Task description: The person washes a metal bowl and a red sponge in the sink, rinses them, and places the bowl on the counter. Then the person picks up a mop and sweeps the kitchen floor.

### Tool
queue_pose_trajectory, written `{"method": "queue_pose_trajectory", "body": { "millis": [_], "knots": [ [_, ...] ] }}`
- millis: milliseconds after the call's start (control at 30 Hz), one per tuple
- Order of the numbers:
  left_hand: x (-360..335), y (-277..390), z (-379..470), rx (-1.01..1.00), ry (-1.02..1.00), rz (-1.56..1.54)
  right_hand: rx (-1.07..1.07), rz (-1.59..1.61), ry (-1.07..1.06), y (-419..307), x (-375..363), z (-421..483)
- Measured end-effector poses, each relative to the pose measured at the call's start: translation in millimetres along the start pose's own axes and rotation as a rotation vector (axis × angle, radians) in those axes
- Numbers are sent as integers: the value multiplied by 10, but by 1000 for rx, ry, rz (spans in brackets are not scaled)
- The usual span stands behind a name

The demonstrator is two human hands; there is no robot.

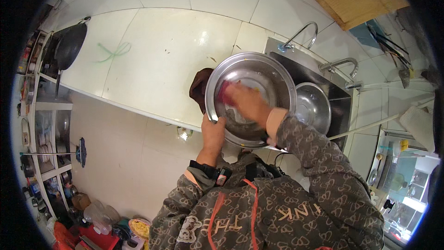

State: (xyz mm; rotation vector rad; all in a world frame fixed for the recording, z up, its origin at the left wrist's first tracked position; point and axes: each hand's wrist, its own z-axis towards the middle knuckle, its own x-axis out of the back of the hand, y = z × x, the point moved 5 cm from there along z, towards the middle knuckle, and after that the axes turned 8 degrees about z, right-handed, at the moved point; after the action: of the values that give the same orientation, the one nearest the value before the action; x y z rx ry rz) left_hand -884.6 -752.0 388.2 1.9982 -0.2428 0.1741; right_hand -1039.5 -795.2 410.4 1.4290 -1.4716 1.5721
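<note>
A large stainless steel basin (250,63) is tilted in front of me at the counter's front edge, partly over the sink. My left hand (212,133) grips its near left rim. Inside the basin, my right hand (248,102) presses a dark red cloth (225,93) against the inner wall; the hand is blurred. Small yellow bits and a little wetness show on the metal. A brown cloth (200,85) lies on the counter against the basin's left side. A second, smaller steel basin (310,109) sits in the sink (341,109), partly hidden by my right sleeve.
Two faucets (305,29) (341,64) rise behind the sink. A thin green string (114,52) lies on the white tiled counter (156,59). At the far left are a black wok (71,47) and shelves (52,139). A mop (80,152) reaches over the floor.
</note>
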Motion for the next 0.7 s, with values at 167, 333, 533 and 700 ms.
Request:
{"method": "queue_pose_trajectory", "body": {
  "millis": [167, 333, 533, 700],
  "knots": [
    [-1, 15, -11, 16, 44, 73, -54, 80, -75, 210, 14, 4],
    [-28, 8, -10, -8, 56, -20, -77, 108, -21, 198, 213, -38],
    [-33, -5, 17, -47, 55, -5, 104, 96, -317, -4, -57, -165],
    [-40, 12, 13, -47, 70, -11, -62, 280, -33, 332, -108, -241]
  ]
}}
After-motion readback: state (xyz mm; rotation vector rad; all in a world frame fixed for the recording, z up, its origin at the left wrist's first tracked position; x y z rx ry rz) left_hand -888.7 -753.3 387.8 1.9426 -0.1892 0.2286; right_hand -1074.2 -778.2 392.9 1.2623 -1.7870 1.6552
